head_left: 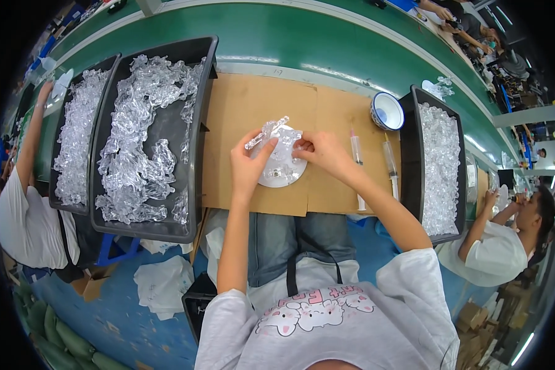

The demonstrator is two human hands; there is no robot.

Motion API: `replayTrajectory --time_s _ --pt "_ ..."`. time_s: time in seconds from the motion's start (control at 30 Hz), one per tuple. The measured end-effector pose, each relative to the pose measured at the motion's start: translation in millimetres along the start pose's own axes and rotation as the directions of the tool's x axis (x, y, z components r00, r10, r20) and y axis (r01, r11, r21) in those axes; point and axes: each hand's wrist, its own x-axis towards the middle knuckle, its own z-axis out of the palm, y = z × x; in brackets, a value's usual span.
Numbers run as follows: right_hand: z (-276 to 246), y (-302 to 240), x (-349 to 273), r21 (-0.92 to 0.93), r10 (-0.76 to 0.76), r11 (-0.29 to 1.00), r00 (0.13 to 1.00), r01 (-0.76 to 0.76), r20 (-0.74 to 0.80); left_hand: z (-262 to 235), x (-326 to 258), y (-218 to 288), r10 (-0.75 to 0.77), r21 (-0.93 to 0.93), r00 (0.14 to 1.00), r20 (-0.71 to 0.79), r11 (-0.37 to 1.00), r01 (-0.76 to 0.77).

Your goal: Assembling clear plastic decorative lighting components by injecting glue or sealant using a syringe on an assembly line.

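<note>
Green tabletop (259,34), left hand (250,161) holding a clear plastic piece (270,131), outline hard to trace, right hand (322,152) narrowed beside it, grip unclear, white plate (296,176) partly covered, pink-lettered shirt (388,317).

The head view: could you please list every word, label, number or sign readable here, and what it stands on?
Pale shirt: pink lettering above cartoon animals, partly folded; wording not copied here.
White strip behind the cardboard: small dark mark, too small to read.
White label beside the right black tray: too small to read.
Clear plastic pieces being handled: none seen.
</note>
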Motion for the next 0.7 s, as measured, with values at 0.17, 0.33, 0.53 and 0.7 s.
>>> replayTrajectory --time_s 0.17,0.33,0.53,0.7 --pt "5.6 9.4 0.3 0.04 -0.033 0.999 0.997 0.036 -0.07 7.2 -3.0 -20.8 0.234 0.073 0.97 -0.071 0.971 -0.229" --pt "3.1 17.2 -7.8 -0.007 -0.137 0.99 0.979 0.137 -0.15 12.6 -1.4 -27.1 0.302 0.242 0.946 -0.119 0.933 -0.268" --pt "-25.2 6.1 -84.8 -0.253 -0.062 0.965 0.864 -0.076 -0.499 4.8 -1.2 -17.6 0.35 0.32 0.93 -0.109 0.898 -0.3" --pt "-15.0 26.9 -138.9 -0.37 0.015 0.895 0.846 -0.249 -0.533 13.8 0.4 22.0 0.308 0.195 0.94 -0.149 0.941 -0.277"
